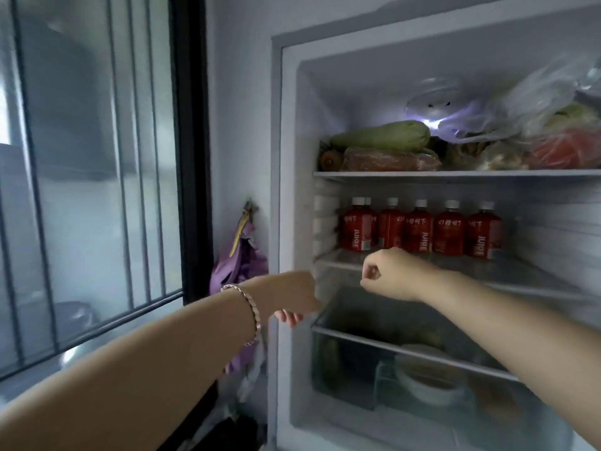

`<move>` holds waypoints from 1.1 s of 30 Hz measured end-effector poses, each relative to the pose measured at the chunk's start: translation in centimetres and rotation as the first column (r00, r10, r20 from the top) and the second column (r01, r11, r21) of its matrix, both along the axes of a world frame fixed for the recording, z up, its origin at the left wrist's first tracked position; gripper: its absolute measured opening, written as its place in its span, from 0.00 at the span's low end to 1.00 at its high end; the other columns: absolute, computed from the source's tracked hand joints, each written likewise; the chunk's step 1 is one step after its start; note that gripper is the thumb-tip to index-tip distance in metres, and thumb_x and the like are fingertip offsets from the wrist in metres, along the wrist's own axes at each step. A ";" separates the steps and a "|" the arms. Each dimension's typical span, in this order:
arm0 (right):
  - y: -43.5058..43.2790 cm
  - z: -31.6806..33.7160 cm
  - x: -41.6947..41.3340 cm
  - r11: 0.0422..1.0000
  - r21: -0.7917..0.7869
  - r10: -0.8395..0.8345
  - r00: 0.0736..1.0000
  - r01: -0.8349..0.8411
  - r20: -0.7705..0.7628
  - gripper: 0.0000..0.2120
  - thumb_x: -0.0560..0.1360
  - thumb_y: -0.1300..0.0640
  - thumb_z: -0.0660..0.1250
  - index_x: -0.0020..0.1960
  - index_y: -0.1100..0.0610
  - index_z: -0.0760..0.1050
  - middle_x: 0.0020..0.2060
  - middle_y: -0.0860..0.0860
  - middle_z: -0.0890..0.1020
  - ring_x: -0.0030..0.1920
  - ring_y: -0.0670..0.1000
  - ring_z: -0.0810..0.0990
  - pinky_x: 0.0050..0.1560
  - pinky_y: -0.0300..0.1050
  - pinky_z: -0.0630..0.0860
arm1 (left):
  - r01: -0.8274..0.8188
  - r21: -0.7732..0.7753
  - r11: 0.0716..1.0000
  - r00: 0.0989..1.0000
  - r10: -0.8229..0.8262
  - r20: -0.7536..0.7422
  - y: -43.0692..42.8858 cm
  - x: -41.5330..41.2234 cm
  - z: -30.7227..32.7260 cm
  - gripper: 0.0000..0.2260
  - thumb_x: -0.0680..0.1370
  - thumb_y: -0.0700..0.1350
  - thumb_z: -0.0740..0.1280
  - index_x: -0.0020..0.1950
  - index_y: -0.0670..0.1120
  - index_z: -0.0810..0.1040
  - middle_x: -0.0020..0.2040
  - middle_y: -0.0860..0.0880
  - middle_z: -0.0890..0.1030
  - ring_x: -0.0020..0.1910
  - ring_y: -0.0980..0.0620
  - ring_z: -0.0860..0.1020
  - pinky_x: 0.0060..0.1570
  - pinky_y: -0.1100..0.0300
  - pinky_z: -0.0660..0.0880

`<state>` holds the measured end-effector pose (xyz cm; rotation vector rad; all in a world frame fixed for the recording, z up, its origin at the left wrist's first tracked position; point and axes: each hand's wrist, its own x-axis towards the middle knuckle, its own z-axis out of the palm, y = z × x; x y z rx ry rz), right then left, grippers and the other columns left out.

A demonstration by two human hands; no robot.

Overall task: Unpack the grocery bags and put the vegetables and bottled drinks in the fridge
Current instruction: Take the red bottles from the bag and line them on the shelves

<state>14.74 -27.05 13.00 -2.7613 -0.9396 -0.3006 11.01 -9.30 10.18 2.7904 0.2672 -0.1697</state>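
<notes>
Nearest, bottom left: bare forearm with a pink metal-link bracelet (250, 307) at the wrist, left hand (289, 296) back-up against the left frame of the open white fridge (276, 190). Behind that wrist, a purple cloth bag (242, 265) hung on the wall, beside a black-framed barred window (97, 157). Further in, right hand (387, 275) out in front of the middle glass shelf (520, 275), just below the row of red bottled drinks with white caps (419, 232), apart from them. Lower down, a clear drawer (341, 369) with a white bowl (426, 375) and dim, blurred contents, hard to name. Farthest, on the top shelf (455, 173): a long green squash-like vegetable (380, 136) over wrapped produce (390, 159), then clear plastic bags of vegetables (520, 105), cut off at the right edge. Left grip: fingers curled under, mostly hidden; cannot tell whether clamped on anything. Right grip: fingers together in a fist, apparently on nothing.
</notes>
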 end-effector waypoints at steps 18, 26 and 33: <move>23.1 -14.8 -39.8 0.328 -0.305 0.917 0.379 -0.894 -0.126 0.12 0.77 0.53 0.60 0.55 0.55 0.77 0.54 0.53 0.80 0.54 0.56 0.78 0.50 0.45 0.74 | -0.923 0.176 0.343 0.365 0.924 0.117 7.8 -51.6 -15.6 0.09 0.76 0.48 0.59 0.47 0.45 0.76 0.52 0.45 0.80 0.51 0.44 0.78 0.43 0.60 0.69; 17.5 -19.0 -65.8 -0.243 -0.313 0.961 -0.184 -0.918 -0.204 0.13 0.76 0.53 0.60 0.55 0.57 0.78 0.53 0.54 0.80 0.53 0.57 0.79 0.50 0.43 0.75 | -0.972 0.056 -0.227 -0.232 0.968 -0.099 -8.0 -77.5 -19.6 0.08 0.75 0.46 0.60 0.40 0.44 0.75 0.43 0.46 0.80 0.45 0.45 0.80 0.40 0.60 0.70; 5.1 -21.3 -89.0 -0.592 -0.274 0.805 -0.544 -0.758 -0.235 0.11 0.76 0.58 0.59 0.54 0.58 0.77 0.53 0.54 0.80 0.54 0.57 0.79 0.45 0.43 0.72 | -0.737 -0.048 -0.674 -0.669 0.738 -0.083 -26.8 -96.7 -21.0 0.08 0.73 0.44 0.60 0.37 0.47 0.75 0.42 0.46 0.85 0.42 0.47 0.82 0.43 0.61 0.76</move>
